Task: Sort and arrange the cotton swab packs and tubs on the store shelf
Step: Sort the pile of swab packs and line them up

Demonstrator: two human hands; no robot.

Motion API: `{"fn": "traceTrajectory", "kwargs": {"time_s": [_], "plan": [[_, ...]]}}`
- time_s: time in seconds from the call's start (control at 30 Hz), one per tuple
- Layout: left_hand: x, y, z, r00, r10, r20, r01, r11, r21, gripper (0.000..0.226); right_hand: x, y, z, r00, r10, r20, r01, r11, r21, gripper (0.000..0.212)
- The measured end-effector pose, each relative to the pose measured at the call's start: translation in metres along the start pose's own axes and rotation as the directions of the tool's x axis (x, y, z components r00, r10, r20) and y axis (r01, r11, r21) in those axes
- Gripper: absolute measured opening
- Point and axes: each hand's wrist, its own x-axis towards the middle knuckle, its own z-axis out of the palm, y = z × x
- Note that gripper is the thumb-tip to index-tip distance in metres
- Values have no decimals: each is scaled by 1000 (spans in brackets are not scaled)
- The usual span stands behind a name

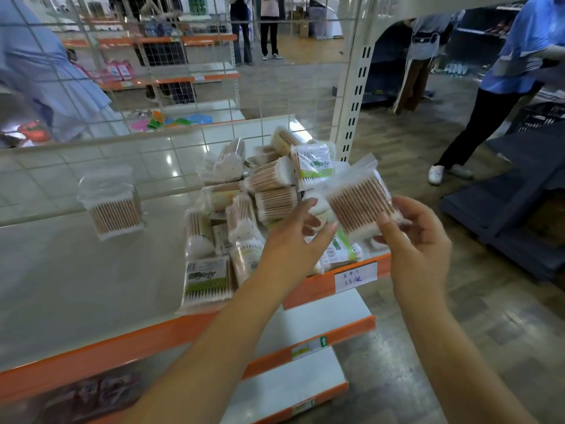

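My right hand (pixel 415 240) grips a clear pack of wooden cotton swabs (pixel 360 201), held above the right end of the shelf (pixel 76 286). My left hand (pixel 295 240) hovers just left of that pack with fingers spread, its fingertips close to the pack's lower left corner, holding nothing. Under both hands lies a jumbled heap of swab packs and tubs (pixel 244 203). A green-labelled pack (pixel 208 280) lies at the heap's front edge. One single pack (pixel 113 206) stands upright, apart, at the left against the wire mesh.
A wire mesh back panel (pixel 183 87) closes the shelf behind. An orange price rail with a handwritten label (pixel 354 276) runs along the front edge. Lower shelves (pixel 305 332) jut out below. A person in blue (pixel 513 71) stands at the right, beside a dark cart (pixel 519 203).
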Motion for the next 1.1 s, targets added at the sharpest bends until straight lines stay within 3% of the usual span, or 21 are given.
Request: {"fn": "traceTrajectory", "kwargs": {"time_s": [0.1,0.23,0.37,0.73,0.83,0.93,1.03,1.1], "plan": [[-9,2,-12,998,-45,-37,35,967,-253,42,-20,-7,15,990,134,49,-142,947,287,22],[-20,2,-30,993,-52,-107,-3,888,-459,30,-43,-11,32,971,201,129,-236,883,406,19],[-28,-3,-45,981,-53,-188,-43,880,-473,40,-56,-11,45,958,212,193,-273,879,390,23],[-38,-16,-75,963,-54,-264,-59,914,-402,37,-59,-8,67,935,159,318,-273,895,354,23],[-36,-21,-91,953,-58,-299,-63,922,-382,43,-55,-5,78,923,66,379,-175,949,261,22],[-34,-30,-120,929,-83,-362,-54,935,-352,44,-47,0,91,881,-68,468,80,997,-5,23],[-35,-48,-157,887,-92,-452,-35,964,-265,44,-38,8,104,784,-193,590,395,888,-235,34],[-36,-65,-180,865,-106,-491,-8,974,-225,44,-35,11,113,725,-178,666,483,820,-307,40]]}}
